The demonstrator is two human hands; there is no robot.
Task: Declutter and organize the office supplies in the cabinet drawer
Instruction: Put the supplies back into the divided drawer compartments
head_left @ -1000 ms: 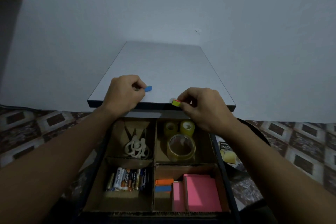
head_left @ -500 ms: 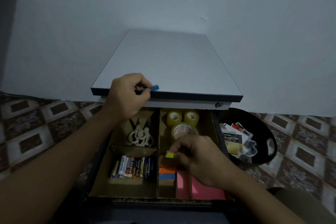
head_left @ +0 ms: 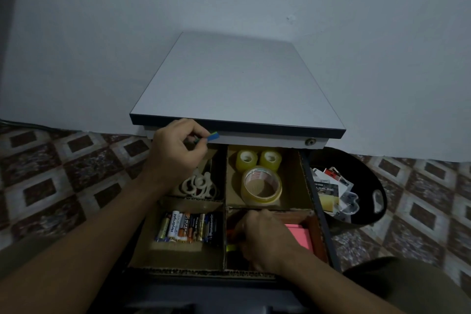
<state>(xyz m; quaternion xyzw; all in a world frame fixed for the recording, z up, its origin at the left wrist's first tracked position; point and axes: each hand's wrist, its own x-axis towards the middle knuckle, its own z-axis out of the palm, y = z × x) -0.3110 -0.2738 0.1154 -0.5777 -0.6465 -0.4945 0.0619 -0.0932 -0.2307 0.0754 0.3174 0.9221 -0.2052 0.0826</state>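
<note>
Right hand (head_left: 265, 239) lowers a yellow-green pad (head_left: 231, 247) into the drawer's (head_left: 320, 211) near-right compartment beside the pink notes (head_left: 299, 233). It would sit best flat against the divider. Left hand (head_left: 178, 153) pinches a blue pad (head_left: 214, 136) above the far-left corner. The right grip is hidden, its hold unclear.
</note>
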